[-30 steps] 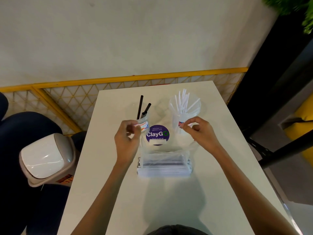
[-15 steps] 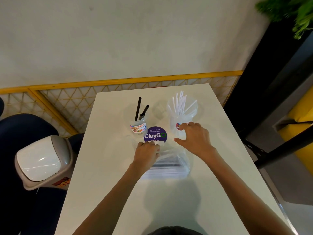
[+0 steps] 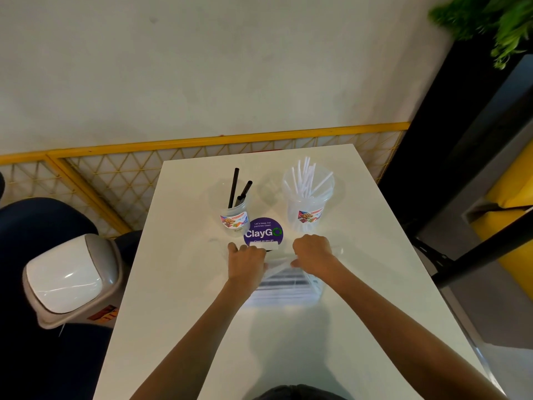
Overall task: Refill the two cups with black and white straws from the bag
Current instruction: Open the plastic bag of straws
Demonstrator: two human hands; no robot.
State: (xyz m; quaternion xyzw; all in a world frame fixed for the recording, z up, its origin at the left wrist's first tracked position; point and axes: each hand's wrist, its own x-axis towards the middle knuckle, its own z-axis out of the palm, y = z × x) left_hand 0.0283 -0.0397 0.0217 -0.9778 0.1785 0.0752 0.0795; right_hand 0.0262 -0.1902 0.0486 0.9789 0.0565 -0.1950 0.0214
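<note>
A clear plastic bag (image 3: pixel 284 284) of black and white straws lies flat on the white table (image 3: pixel 360 284). My left hand (image 3: pixel 245 262) grips the bag's open top edge on the left. My right hand (image 3: pixel 313 254) grips the same edge on the right, and the plastic stretches between them. Behind the hands, a small clear cup (image 3: pixel 235 219) holds three black straws (image 3: pixel 233 187). To its right a taller clear cup (image 3: pixel 307 203) holds several white straws (image 3: pixel 305 177).
A round purple ClayGo sticker (image 3: pixel 263 232) lies on the table between the cups. A grey swing-lid bin (image 3: pixel 69 280) stands left of the table beside a dark blue seat. A yellow mesh fence (image 3: pixel 115 174) runs behind. Dark furniture and a plant sit to the right.
Both hands came down from the cup labels to the bag's mouth. My right hand has closed on the bag edge and the two hands have drawn slightly apart.
</note>
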